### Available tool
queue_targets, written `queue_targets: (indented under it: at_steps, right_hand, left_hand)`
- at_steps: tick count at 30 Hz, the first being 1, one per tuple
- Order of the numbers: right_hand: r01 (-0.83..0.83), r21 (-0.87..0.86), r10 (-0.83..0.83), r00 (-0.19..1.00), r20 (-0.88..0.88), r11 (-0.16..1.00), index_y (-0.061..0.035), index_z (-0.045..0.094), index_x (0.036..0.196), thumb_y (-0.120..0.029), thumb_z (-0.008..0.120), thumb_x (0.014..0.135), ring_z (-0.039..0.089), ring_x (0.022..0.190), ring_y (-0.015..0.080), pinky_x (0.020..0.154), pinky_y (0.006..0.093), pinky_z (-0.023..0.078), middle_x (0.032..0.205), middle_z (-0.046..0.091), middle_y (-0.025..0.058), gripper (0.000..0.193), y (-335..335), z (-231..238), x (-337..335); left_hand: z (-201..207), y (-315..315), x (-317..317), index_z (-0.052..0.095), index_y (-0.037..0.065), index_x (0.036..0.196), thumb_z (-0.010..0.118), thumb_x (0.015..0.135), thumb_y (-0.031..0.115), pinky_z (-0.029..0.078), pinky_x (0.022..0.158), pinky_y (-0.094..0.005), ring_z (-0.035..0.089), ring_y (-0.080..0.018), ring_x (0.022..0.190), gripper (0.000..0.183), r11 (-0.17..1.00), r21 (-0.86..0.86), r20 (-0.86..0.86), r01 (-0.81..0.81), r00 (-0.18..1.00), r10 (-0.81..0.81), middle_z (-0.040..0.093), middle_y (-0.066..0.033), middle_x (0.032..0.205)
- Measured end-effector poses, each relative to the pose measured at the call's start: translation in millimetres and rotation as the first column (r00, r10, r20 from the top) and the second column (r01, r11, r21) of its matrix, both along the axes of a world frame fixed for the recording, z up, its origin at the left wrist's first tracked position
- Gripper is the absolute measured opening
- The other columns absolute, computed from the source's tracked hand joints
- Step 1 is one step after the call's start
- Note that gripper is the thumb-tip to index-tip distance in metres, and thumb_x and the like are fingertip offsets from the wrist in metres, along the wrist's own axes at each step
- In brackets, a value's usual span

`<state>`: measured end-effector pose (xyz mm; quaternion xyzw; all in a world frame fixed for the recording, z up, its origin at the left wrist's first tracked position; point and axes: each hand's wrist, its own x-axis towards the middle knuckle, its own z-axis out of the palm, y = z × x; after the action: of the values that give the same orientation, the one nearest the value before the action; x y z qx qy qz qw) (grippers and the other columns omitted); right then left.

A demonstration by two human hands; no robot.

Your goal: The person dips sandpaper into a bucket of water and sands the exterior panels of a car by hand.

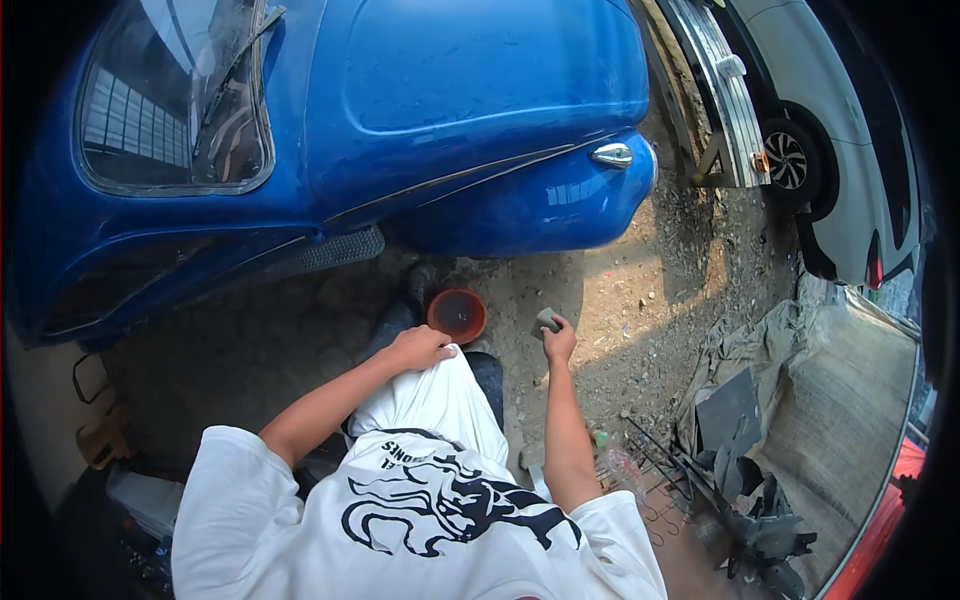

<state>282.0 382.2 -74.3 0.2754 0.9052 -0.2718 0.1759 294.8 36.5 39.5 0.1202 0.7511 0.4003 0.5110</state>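
Observation:
My left hand [421,348] is closed on the lower hem of my white T-shirt [437,390], drawing the cloth forward. A small grey-green block [546,320], possibly a sanding block, is in my right hand [560,341], which is held out over the ground to the right. Its fingers wrap the block, and the exact kind is unclear. Between my hands and a little ahead stands a round orange-red bowl [459,340] with dark, murky liquid. Across the top lies a glossy blue car [500,80], its fender [520,215] beyond both hands.
A dark shoe [420,280] rests beside the bowl. Gravelly ground [650,290] runs to the right, toward a chrome bumper [720,85] and a pale car [850,110]. Dark scrap parts [755,510] and a grey tarp [830,430] lie at lower right.

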Motion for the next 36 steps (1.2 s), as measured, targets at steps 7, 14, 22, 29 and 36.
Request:
queue_targets:
  at_steps: [7, 14, 22, 29, 36]
  right_hand:
    - [0.005, -0.049, -0.019, 0.96, -0.278, 0.999, -0.0098, 0.069, 0.111, -0.017, 0.077, 0.077, 0.064, 0.102, 0.0353, 0.092, 0.0418, 0.049, 0.106, 0.068, 0.0147, 0.036, -69, -18, -145]
    - [0.069, -0.129, -0.139, 0.732, -0.667, 0.989, -0.0087, 0.067, 0.117, -0.024, 0.063, 0.093, 0.065, 0.092, 0.0256, 0.069, 0.0326, 0.055, 0.106, 0.064, 0.0131, 0.029, -91, -3, -281]
    - [0.081, 0.526, 0.206, 0.861, -0.465, 0.847, -0.0243, 0.061, 0.132, -0.029, 0.06, 0.094, 0.046, 0.127, 0.0361, 0.101, 0.0425, 0.043, 0.139, 0.047, 0.0155, 0.039, -111, -51, -254]
    - [-0.132, 0.349, 0.312, 0.786, -0.533, 0.928, -0.0105, 0.043, 0.146, -0.006, 0.047, 0.09, 0.034, 0.142, 0.0341, 0.113, 0.05, 0.032, 0.152, 0.04, 0.0165, 0.056, -74, -58, -289]
    - [-0.163, 0.287, 0.299, 0.79, -0.536, 0.944, -0.0105, 0.042, 0.147, -0.016, 0.047, 0.095, 0.035, 0.142, 0.0307, 0.114, 0.0551, 0.027, 0.153, 0.039, 0.0132, 0.053, -63, -62, -289]
  left_hand:
    - [-71, -16, 34, 0.064, 0.015, 0.099, 0.052, 0.089, 0.06, 0.053, 0.067, -0.045, 0.07, -0.0326, 0.077, 0.048, 0.893, -0.234, -0.309, 0.385, 0.841, -0.443, 0.07, -0.0124, 0.077]
    - [-80, -11, -72, 0.069, 0.014, 0.092, 0.058, 0.08, 0.072, 0.05, 0.083, -0.0432, 0.064, -0.0304, 0.099, 0.059, 0.891, 0.002, 0.019, 0.454, 0.891, -0.454, 0.066, -0.011, 0.098]
    - [-124, 60, -284, 0.06, 0.005, 0.116, 0.06, 0.088, 0.018, 0.048, 0.094, -0.0391, 0.055, -0.0292, 0.114, 0.03, 1.0, 0.005, -0.912, -0.007, 0.41, 0.008, 0.057, -0.0115, 0.121]
    - [-197, 111, -277, 0.035, 0.001, 0.148, 0.051, 0.094, 0.028, 0.017, 0.121, -0.0393, 0.024, -0.0229, 0.147, 0.063, 0.982, 0.031, -0.899, -0.184, 0.424, 0.108, 0.032, -0.0113, 0.157]
    - [-199, 107, -273, 0.037, 0.001, 0.147, 0.052, 0.089, 0.03, 0.021, 0.119, -0.0397, 0.032, -0.0274, 0.143, 0.066, 0.983, 0.052, -0.906, -0.176, 0.406, 0.12, 0.036, -0.0142, 0.154]
